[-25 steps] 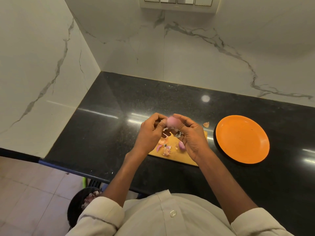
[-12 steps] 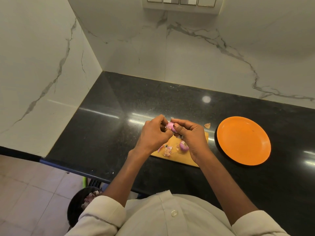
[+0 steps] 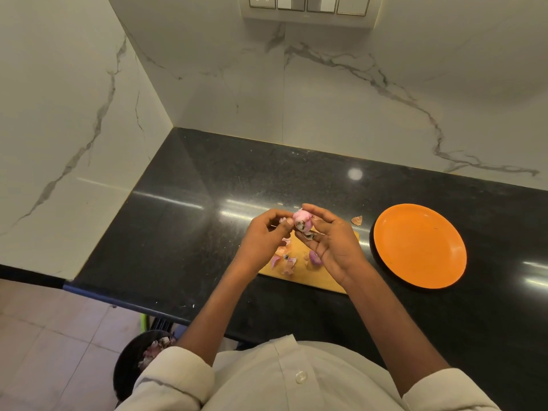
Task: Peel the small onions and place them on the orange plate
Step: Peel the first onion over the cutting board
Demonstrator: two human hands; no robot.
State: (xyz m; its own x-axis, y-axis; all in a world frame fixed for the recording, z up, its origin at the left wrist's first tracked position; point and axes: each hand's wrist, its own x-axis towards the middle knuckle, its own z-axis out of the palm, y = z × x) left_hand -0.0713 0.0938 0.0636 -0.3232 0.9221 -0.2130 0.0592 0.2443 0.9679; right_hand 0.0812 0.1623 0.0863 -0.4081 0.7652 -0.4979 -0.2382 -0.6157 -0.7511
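**Worktop inventory: onion held between both hands above the board**

1. Black bin [image 3: 130, 363], on the floor below the counter edge at lower left; pink and white onion skins lie inside it.
2. Black stone counter [image 3: 184, 221], glossy, set into a corner of white marble wall.
3. Left hand [image 3: 262, 237], raised over the left end of the board; fingers curled, the thumb tip against the left side of the onion. Whether it pinches a strip of skin cannot be told.
4. Small onion [image 3: 302, 221], pink, with a dark patch on its lower side and loose skin hanging beneath; held in the air above the board between the two hands, well apart from the plate.
5. Wooden cutting board [image 3: 311, 277], flat on the counter, partly hidden under the hands. On it: scattered peel scraps [image 3: 286, 261] and a second onion piece [image 3: 315, 258], purple, just beside the right palm.
6. Right hand [image 3: 332, 247], fingers curled round the onion from the right, forefinger over its top.
7. Loose skin flake [image 3: 357, 220], on the counter between board and plate.
8. Orange plate [image 3: 419, 246], on the counter just right of the board.
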